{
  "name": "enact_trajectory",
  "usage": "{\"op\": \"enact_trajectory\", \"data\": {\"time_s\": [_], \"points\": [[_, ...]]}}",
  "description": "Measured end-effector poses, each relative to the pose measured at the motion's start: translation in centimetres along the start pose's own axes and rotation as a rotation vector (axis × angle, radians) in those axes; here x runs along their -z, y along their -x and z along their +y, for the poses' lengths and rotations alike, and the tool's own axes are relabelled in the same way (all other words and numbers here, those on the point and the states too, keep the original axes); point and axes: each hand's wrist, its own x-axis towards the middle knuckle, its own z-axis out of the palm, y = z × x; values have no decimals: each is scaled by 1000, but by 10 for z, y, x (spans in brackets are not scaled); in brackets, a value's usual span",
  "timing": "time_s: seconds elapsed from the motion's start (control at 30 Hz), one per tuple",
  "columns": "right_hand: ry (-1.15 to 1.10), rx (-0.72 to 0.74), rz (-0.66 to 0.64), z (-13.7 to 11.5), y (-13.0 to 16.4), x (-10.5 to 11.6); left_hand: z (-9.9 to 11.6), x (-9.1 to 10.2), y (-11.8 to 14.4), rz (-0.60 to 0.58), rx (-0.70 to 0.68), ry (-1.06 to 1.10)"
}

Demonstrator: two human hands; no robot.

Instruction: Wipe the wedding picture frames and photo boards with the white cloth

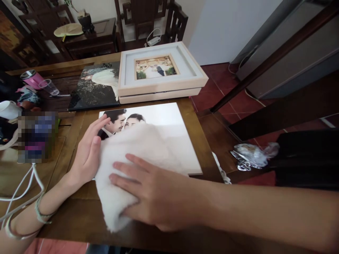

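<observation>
1. The photo panel lies flat on the bench, picture side up, with its left and near parts under the white cloth.
2. The left hand is at the panel's left edge, grip open, fingers straight and thumb raised.
3. The right hand lies over the near part of the cloth, touching it, fingers spread; whether its grip pinches the fold by the thumb I cannot tell.
4. Edges: a narrow strip of bare wood runs between the panel's right edge and the bench's right edge. The cloth's near corner hangs close to the near edge.
5. Open room: bare wood shows left of the panel, crossed by the left forearm. On the far side, the frames stand just beyond the panel.
6. Counts: one cloth; two frames, stacked; one dark panel left of them; one pink tumbler, one clear cup and one white mug at the far left; two bands on the left wrist.
</observation>
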Motion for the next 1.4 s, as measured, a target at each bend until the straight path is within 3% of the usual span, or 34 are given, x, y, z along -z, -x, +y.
{"op": "enact_trajectory", "data": {"time_s": [0.1,0.2,0.33,0.47,0.57,0.67,0.83,0.93,1.2,1.4], "points": [[-79,-17,-7,-11,14,9,1,-1,1,-65,-10,-60],[-138,-132,21,-11,32,17,1,-2,2,-188,6,-224],[-57,-284,57,16,60,22,2,-3,3,-275,35,-371],[159,-430,145,53,78,20,5,-2,3,-271,38,-398],[192,-490,199,61,78,17,6,-1,4,-263,43,-395],[165,-446,220,39,68,12,5,0,3,-260,41,-387],[55,-339,226,-25,50,5,2,-1,3,-263,25,-368],[-8,-307,200,-34,46,6,2,-1,3,-262,26,-367],[-56,-418,151,40,42,18,2,1,5,-261,12,-368],[-276,-568,178,79,-13,23,2,1,4,-272,17,-383]]}}
